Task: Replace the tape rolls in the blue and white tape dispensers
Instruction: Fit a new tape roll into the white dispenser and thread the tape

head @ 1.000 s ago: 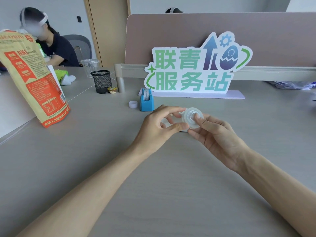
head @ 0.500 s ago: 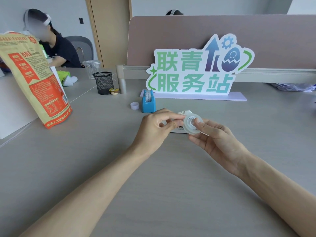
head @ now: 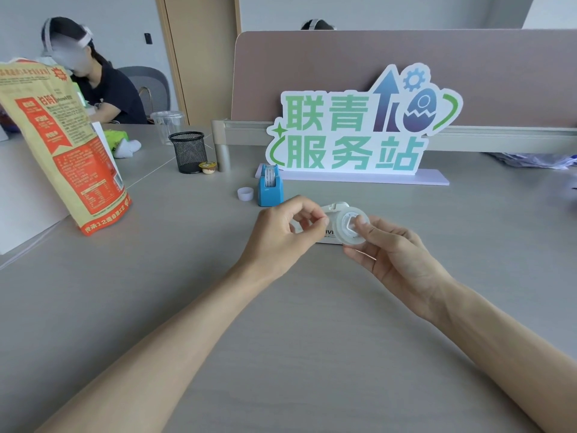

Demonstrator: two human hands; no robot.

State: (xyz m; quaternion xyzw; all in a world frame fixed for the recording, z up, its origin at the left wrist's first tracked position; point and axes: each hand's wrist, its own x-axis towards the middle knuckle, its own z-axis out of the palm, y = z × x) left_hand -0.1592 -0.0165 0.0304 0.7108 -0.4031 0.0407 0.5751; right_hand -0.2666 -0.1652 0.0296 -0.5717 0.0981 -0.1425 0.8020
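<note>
Clear tape roll (head: 346,227) sits gripped in the right hand (head: 396,257), left hand (head: 281,235) fingertips pinched together beside its edge, white dispenser (head: 328,210) just behind.

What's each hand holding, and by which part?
Right hand holds the tape roll: thumb on its white core, fingers behind it. Left hand pinches thumb to forefinger beside the roll; whether a tape end is between them cannot be told.

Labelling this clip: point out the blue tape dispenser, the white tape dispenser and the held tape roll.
blue tape dispenser (head: 271,195): head view, blue front face.
white tape dispenser (head: 331,235): head view, lettered side wall.
tape roll (head: 348,225): head view, white centre hub.
</note>
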